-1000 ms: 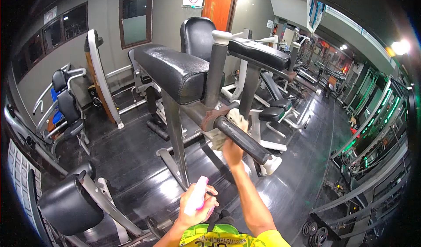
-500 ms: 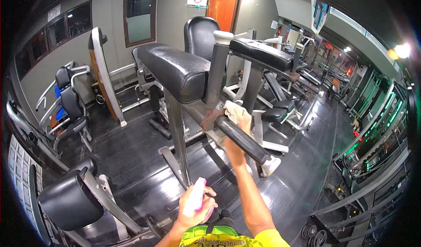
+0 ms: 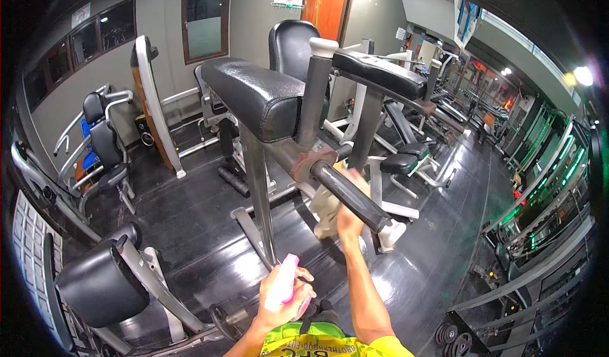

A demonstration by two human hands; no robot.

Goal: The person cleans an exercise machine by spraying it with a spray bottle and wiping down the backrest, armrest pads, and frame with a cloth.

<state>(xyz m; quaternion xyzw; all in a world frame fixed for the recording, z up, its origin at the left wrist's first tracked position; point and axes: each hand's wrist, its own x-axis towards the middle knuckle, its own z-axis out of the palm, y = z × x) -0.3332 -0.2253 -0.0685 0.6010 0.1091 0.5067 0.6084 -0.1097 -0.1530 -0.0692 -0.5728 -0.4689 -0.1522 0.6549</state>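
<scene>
My left hand (image 3: 271, 303) is closed around a pink and white spray bottle (image 3: 287, 279), held low in front of my body. Ahead, my right hand (image 3: 350, 220) is behind and under the black foam-covered handle (image 3: 355, 198) of a gym machine, which hides part of the fingers. A beige cloth (image 3: 325, 212) hangs from this hand, below the handle and against it. The handle slopes down towards me and ends in a pale cap (image 3: 391, 233). Above it are an upright grip post (image 3: 314, 97) and a black padded armrest (image 3: 254, 97).
A second armrest pad (image 3: 380, 73) and a black backrest (image 3: 294, 49) belong to the machine. Another padded machine (image 3: 104, 287) stands close at lower left. Weight plates (image 3: 457, 341) sit at lower right on a rack. More gym machines line the dark floor (image 3: 190, 230).
My right hand has moved with the cloth from the rusty joint at the handle's upper end down along the handle to its underside. The cloth now hangs lower. My left hand has barely moved.
</scene>
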